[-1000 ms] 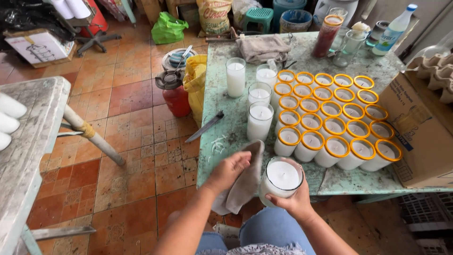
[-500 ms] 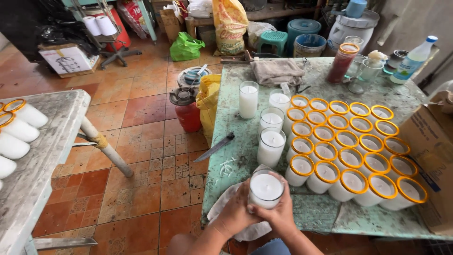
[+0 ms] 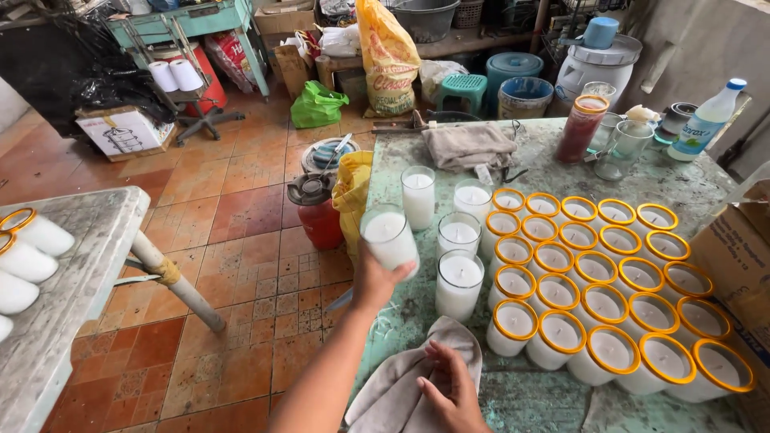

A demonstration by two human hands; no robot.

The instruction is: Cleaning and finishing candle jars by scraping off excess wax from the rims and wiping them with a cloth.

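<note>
Left hand [image 3: 375,282] clamped on white glass-jar candle [image 3: 390,238]; right hand [image 3: 449,390], at 5 o'clock, fingers spread flat on grey cloth [image 3: 399,385].

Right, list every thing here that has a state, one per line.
left hand: gripping a candle glass, lifted and tilted
right hand: flat on the grey cloth
grey cloth: crumpled on the table
yellow-rimmed candles: upright, filled
plastic bottle: capped

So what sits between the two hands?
Head view: only bare green tabletop between the left hand, holding a candle glass, and the right hand on the cloth.
</note>
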